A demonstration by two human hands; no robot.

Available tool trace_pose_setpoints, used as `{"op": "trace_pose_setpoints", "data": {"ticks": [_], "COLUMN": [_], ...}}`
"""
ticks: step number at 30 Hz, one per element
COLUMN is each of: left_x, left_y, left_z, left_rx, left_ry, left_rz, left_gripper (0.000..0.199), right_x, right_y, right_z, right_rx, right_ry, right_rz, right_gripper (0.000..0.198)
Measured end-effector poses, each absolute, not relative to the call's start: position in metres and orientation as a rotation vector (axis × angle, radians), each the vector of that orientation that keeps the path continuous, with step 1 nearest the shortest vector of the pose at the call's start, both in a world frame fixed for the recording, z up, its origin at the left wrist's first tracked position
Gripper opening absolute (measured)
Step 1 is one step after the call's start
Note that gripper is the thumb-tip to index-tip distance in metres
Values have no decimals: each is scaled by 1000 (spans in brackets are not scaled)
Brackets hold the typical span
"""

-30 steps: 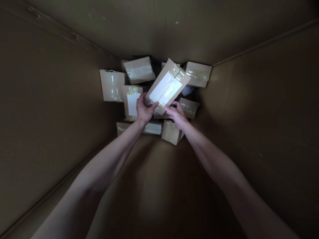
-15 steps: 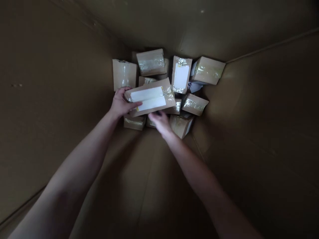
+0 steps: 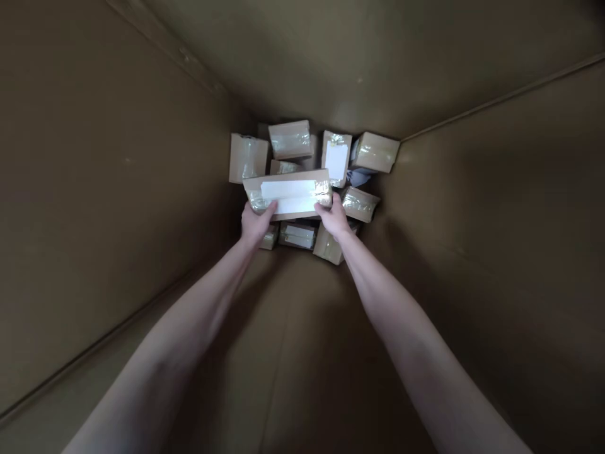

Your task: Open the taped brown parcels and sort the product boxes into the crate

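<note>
Between my two hands is a long brown cardboard box (image 3: 295, 178) with white labels on its upper face and clear tape round both ends. My left hand (image 3: 256, 222) grips its left end, thumb on top near the label. At the right end my right hand (image 3: 333, 215) clasps it the same way, thumb on the upper face. The fingers underneath are hidden. Below the held box, a labelled box (image 3: 299, 235) and a taped box (image 3: 327, 244) show in part.
Tall cardboard walls (image 3: 118, 157) of a deep bin surround everything. On its floor lie several taped boxes, among them one at the far left (image 3: 248, 159), one at the back (image 3: 290, 139), an upright labelled one (image 3: 336, 161) and one in the right corner (image 3: 377, 152).
My right hand has come from below the box onto its right end. The box has levelled out, and my left hand has shifted toward its near left corner. The view has moved slightly.
</note>
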State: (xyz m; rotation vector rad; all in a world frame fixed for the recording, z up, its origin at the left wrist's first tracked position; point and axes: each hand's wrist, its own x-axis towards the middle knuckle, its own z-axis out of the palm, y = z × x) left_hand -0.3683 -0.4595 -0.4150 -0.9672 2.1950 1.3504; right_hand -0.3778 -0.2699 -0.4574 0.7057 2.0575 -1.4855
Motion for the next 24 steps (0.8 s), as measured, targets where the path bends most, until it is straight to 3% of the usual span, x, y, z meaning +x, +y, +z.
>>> {"op": "trace_pose_setpoints", "data": {"ticks": [4,11,15,19,24], "left_x": [-375,-359,-336,-299,-219], "left_y": [-448,-461,-441,-362,-237], "left_z": [-304,-69,29,88,88], "left_rx": [-836,-343,12,372,617], "left_ry": [2263,2371,2538,2287,2002], "left_rz": [1358,1336,1287,1431,1365], "left_gripper": [37,32,37,34,43], "right_x": [-383,-350,-290,-211,-99], "right_y": [-248,-215,-171,-93,22], "right_z": [-352,-67,69,130,112], "right_rx": [706,701,746,847,1123], "right_ry": [2136,2366,2556,2784,2856], "right_rz": [-1457,-1550,-1767,-1808,-1638], "right_gripper": [53,59,49,48,57]}}
